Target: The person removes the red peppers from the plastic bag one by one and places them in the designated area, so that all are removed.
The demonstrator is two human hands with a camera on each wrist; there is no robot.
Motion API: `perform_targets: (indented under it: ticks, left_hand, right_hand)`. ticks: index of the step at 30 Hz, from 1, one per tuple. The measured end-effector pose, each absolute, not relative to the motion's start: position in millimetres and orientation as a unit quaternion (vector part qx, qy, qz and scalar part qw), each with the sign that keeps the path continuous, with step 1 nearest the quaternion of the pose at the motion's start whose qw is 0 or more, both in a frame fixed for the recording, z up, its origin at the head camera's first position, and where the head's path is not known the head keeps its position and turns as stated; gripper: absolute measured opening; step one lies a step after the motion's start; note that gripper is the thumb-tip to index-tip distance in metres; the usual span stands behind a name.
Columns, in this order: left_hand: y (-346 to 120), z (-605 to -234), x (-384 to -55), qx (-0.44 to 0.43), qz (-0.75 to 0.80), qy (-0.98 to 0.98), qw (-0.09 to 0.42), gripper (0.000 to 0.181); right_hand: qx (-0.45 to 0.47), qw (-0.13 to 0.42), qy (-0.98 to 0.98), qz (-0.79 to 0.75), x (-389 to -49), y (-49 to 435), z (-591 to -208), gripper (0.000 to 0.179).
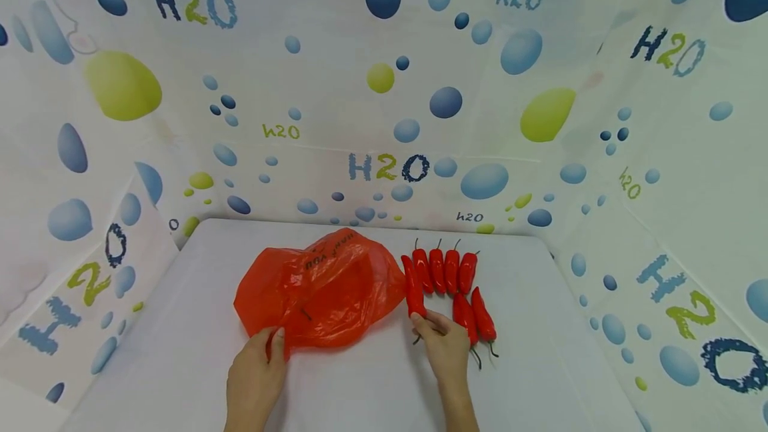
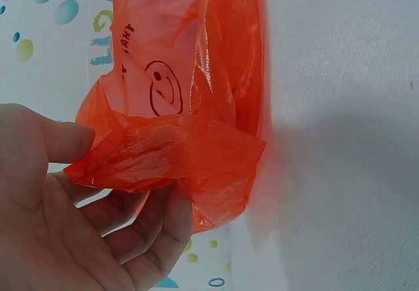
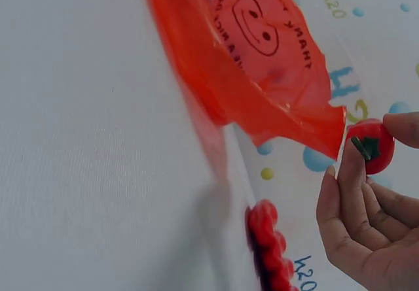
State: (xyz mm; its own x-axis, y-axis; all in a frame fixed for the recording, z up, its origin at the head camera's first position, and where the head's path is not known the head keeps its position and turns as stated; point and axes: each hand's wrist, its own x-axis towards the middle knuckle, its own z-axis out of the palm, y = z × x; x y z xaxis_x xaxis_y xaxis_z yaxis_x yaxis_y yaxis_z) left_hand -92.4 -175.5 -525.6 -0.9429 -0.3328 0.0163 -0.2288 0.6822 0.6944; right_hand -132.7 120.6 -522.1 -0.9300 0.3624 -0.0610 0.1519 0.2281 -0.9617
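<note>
A red plastic bag (image 1: 336, 299) with dark printed letters lies puffed up on the table, left of centre. My left hand (image 1: 257, 369) pinches its near left edge; in the left wrist view thumb and fingers hold a fold of the bag (image 2: 150, 150), below a printed smiley. With its stem end towards me, a red chili pepper (image 1: 413, 285) is pinched by my right hand (image 1: 445, 345), right beside the bag's right corner. Seen end-on in the right wrist view, this pepper (image 3: 383, 148) shows a green cap between thumb and fingers.
Several more red chili peppers (image 1: 452, 272) lie in a row right of the held one, stems pointing away. Nearer to me, two others (image 1: 483, 315) have their stems towards me. A white table (image 1: 540, 365) carries everything, with a bubble-patterned sheet (image 1: 336, 85) behind and at the sides.
</note>
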Motion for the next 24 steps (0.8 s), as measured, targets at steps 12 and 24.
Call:
perform_targets:
  ticks: [12, 24]
  left_hand:
    - [-172.7, -527.7, -93.2, 0.148, -0.364, -0.916, 0.077, 0.041]
    - [-171.4, -526.4, -94.1, 0.152, -0.367, -0.916, 0.061, 0.043]
  right_hand:
    - [-0.188, 0.111, -0.77, 0.599, -134.1, 143.3, -535.3, 0.038]
    - [-0.217, 0.118, -0.776, 0.58, -133.4, 156.4, -544.6, 0.04]
